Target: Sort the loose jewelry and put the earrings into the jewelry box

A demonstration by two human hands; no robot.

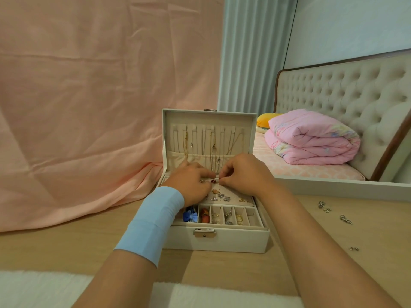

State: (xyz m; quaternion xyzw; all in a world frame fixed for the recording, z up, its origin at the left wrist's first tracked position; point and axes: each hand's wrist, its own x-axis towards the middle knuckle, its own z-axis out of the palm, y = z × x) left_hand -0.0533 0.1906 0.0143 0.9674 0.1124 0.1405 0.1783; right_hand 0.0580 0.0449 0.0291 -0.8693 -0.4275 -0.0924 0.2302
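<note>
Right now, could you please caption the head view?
Left hand and right hand pinch a red earring over the open jewelry box; loose earrings lie nearby.

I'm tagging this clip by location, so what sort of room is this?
Most likely a bedroom: a tufted headboard and a folded pink quilt on a mattress show at right, and an open jewelry box sits on the wooden tabletop.

Red earring (pixel 213 180) at open jewelry box (pixel 222 238)
</note>
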